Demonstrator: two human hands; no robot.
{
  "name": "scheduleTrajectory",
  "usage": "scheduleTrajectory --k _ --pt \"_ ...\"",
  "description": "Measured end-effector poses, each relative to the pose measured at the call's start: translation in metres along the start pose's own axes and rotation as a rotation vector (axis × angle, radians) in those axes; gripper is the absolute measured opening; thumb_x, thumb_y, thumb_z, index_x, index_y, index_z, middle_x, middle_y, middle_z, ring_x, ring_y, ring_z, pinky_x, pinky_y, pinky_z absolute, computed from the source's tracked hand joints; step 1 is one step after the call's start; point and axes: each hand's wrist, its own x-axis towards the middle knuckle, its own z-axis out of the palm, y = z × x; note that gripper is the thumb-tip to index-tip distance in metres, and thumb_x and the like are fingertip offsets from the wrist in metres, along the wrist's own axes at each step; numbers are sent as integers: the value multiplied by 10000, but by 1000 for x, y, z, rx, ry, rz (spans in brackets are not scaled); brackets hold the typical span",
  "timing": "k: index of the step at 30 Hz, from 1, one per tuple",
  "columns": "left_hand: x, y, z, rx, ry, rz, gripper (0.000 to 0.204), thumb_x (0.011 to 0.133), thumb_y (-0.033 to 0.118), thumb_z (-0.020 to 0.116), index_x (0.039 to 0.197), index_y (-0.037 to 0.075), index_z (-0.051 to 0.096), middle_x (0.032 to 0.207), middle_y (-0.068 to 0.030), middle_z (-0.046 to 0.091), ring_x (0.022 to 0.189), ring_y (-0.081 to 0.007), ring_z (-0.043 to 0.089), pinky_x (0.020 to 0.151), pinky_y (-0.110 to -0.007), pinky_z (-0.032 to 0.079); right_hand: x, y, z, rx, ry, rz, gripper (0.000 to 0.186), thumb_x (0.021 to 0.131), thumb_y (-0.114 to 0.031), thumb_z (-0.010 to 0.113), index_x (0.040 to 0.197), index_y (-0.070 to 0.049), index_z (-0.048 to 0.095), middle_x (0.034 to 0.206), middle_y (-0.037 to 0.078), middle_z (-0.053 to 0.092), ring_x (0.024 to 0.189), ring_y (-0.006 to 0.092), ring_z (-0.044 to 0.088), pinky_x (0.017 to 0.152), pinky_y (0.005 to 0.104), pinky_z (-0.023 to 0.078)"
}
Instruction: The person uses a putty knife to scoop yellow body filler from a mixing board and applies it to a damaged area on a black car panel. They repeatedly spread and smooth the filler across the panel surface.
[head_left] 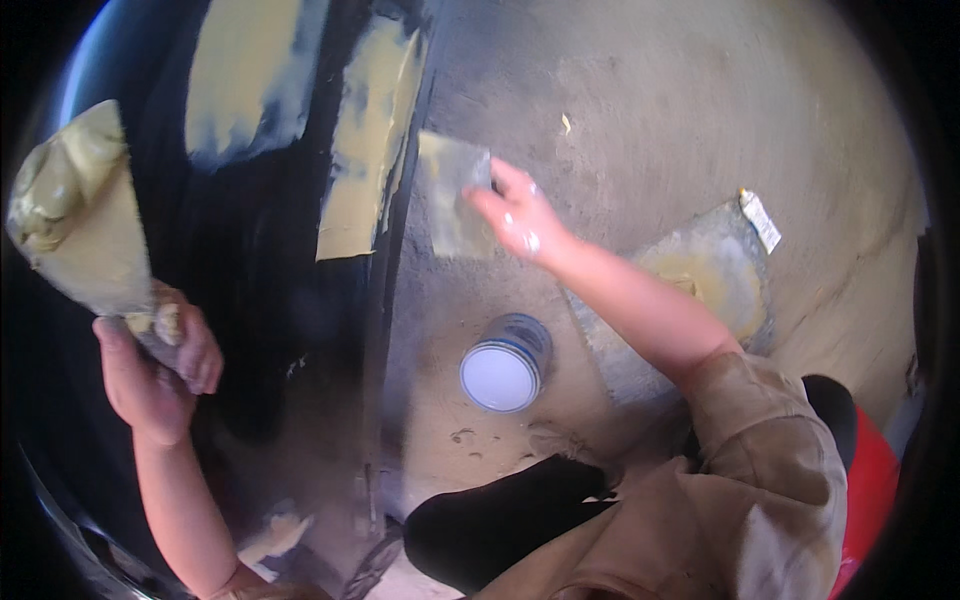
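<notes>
Gripping a broad board (pixel 75 215) heaped with yellowish filler, the left hand (pixel 150 365) has its fingers wrapped tight round the lower end and holds it up beside the black panel (pixel 250 300). Filler clings to the fingers too. On the panel sit two pale patches of spread filler (pixel 355 150), one upper left and one along the panel's right edge, both with rough, feathered borders.

Right of that edge, the right hand (pixel 520 215) pinches a thin flat spreader (pixel 455 195) between thumb and fingers, its blade just off the edged patch. To do this pass well, I judge the blade should lie at a shallow tilt and be drawn with even pressure along the patch, so ridges flatten and the border thins out into the bare black surface. The board is best kept near and level enough that the heap does not slide.

Below, on the dusty floor (pixel 650 90), stands a can (pixel 505 365) with a white lid, well apart from both hands. Farther right lies a smeared mixing sheet (pixel 700 270) with a small tube (pixel 760 220) at its far corner.
</notes>
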Motion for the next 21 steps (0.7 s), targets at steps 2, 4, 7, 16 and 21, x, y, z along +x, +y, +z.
scheduleTrajectory --k 2,4,7,16,21 --pt "19 8 -10 107 155 74 517 1034 571 278 1204 129 486 621 -1 436 402 -98 343 345 -226 307 30 28 2 155 166 34 310 931 -161 605 1207 -20 589 990 69 684 928 127 602 820 343 494" --pt "29 13 -16 -54 -158 22 505 1034 569 293 1215 139 487 630 3 456 397 -85 343 340 -209 309 64 50 7 157 356 -107 351 914 -168 588 1235 -26 577 1001 135 688 918 237 640 819 381 505" --pt "30 12 -19 3 -242 55 469 1031 564 327 1213 171 506 635 17 465 382 -70 327 315 -191 292 108 71 -4 -19 500 -69 366 888 -172 579 1222 -21 573 1045 204 681 967 359 649 855 428 503" --pt "15 20 -22 458 421 127 545 1041 567 244 1260 121 467 808 29 512 630 -18 503 502 -120 429 183 63 -16 -20 496 17 425 821 -237 643 1117 59 570 1121 294 638 1089 436 605 913 455 494" --pt "17 23 -32 461 64 56 547 1036 579 249 1240 122 469 757 35 497 570 -10 474 468 -123 420 187 54 -26 -50 424 53 411 824 -248 643 1131 20 595 1129 258 652 1086 411 615 929 432 496"
